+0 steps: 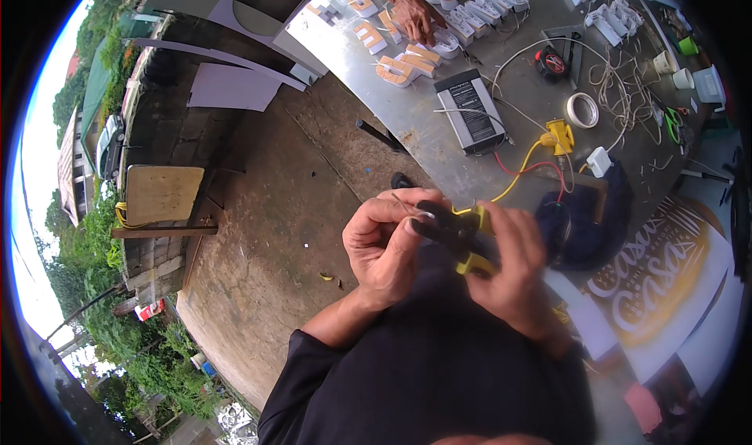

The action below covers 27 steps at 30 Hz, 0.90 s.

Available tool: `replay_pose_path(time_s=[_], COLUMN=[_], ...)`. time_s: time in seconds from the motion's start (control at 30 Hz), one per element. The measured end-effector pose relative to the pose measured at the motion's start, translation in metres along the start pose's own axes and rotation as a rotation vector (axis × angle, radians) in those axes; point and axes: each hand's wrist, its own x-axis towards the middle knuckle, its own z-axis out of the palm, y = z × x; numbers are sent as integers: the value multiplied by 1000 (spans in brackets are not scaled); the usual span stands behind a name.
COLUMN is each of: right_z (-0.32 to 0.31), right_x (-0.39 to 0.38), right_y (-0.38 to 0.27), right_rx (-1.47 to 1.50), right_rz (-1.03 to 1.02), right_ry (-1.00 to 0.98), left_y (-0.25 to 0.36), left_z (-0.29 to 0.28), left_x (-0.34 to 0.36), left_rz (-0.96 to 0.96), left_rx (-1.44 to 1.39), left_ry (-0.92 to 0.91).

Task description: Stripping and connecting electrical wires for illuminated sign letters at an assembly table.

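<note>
My left hand [380, 249] is closed, pinching a thin wire [400, 203] between thumb and fingertips. Close beside those fingertips are the dark jaws of a pair of yellow-handled pliers [448, 230]. My right hand [511, 269] wraps round the yellow grips. Both hands are in front of my chest, by the table's near edge. Whether the jaws bite on the wire cannot be made out, and the exact kind of pliers is blurred.
On the metal table [517, 57] are a power supply box [470, 110], tape measure [551, 63], tape roll [582, 110], yellow socket [558, 137], white plug [598, 161], coiled cable [627, 85] and green scissors [674, 124]. Another person's hand [413, 16] touches white-and-orange letters [398, 70]. Dark cloth [595, 226] lies at right.
</note>
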Motion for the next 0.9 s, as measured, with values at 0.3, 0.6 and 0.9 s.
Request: replay_pose_path(time_s=[0.3, 0.6, 0.9], right_z=[8, 12, 6], right_x=[15, 15, 14], right_y=[0, 14, 19], right_rx=[17, 59, 641], right_rz=[-39, -71, 326], right_ry=[-79, -104, -399], left_y=[5, 1, 14], left_z=[-16, -12, -16], left_x=[-9, -11, -6], left_rz=[17, 38, -207], left_rx=[21, 93, 90], left_ry=[62, 108, 88])
